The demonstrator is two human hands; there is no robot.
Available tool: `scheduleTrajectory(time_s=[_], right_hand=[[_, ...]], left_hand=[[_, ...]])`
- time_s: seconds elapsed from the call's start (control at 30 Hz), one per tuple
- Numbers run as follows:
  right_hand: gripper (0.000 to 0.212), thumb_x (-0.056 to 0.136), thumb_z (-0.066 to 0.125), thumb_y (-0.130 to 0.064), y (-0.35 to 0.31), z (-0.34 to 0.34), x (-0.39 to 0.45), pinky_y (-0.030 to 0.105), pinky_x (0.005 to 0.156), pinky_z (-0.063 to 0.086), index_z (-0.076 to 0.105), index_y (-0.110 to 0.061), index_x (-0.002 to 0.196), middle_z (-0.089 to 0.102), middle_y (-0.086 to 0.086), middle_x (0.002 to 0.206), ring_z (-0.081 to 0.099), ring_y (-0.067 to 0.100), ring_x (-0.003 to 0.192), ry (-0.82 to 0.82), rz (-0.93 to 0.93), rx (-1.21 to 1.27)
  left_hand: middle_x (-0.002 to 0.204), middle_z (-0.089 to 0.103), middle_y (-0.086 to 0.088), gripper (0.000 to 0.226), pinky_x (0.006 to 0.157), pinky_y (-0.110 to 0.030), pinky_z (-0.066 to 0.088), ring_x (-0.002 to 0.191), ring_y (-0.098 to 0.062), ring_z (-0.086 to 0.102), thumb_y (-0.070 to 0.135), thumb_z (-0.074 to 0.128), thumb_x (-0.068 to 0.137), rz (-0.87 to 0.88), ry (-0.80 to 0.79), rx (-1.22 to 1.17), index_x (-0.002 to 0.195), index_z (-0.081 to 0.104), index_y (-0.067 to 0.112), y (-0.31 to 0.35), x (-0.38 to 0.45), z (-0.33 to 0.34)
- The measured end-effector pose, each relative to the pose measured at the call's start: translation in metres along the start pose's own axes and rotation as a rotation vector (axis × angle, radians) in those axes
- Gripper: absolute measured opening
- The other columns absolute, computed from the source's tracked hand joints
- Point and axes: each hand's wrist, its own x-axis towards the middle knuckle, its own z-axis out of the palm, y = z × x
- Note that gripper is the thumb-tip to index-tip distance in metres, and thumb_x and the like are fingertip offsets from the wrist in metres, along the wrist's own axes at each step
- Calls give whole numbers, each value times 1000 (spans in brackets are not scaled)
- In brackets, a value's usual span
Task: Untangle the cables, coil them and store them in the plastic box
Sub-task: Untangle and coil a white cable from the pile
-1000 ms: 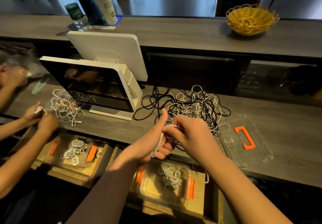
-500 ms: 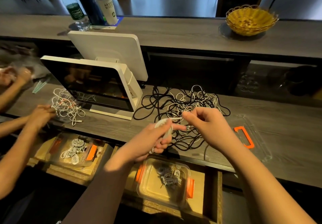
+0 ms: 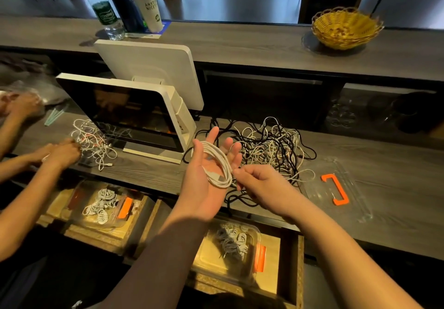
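- Opening out from the fist it made a second ago, the left hand (image 3: 208,176) now lies palm up with fingers spread, and a white cable (image 3: 217,164) sits looped across the palm in several turns.
- One end plug of that cable rests on the palm, inside the loops.
- The right hand (image 3: 260,185) has dropped from the raised pull of half a second ago and now pinches the cable at the coil's right edge, fingers curled.
- My read: the winding is nearly done, and the loose tail wants wrapping or tucking before the coil can be let go.
- The plastic box (image 3: 229,252) stands open in the drawer just below the hands, with earlier coils already in it; its lid (image 3: 336,189) lies on the counter to the right.
- A big tangle of black and white cables (image 3: 269,145) sits on the counter behind the hands, so much of the task remains.
- Another person's hands (image 3: 60,152) work a smaller tangle at the left.
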Motion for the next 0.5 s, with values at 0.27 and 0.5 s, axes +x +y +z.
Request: scheduleTrajectory(time_s=[0.27, 0.5], right_hand=[[33, 104, 46, -36, -2, 17, -2, 19, 47, 34, 64, -12, 89, 58, -1, 60, 43, 9, 47, -50, 66, 169], [38, 94, 56, -46, 2, 32, -8, 12, 42, 29, 63, -11, 80, 58, 5, 63, 38, 4, 42, 115, -9, 360]], left_hand=[[65, 34, 5, 36, 55, -22, 32, 55, -7, 31, 42, 38, 106, 110, 65, 100, 113, 60, 14, 3, 0, 3], [71, 61, 4, 37, 64, -34, 45, 84, -19, 66, 52, 42, 99, 247, 49, 590, 75, 62, 31, -6, -15, 21]])
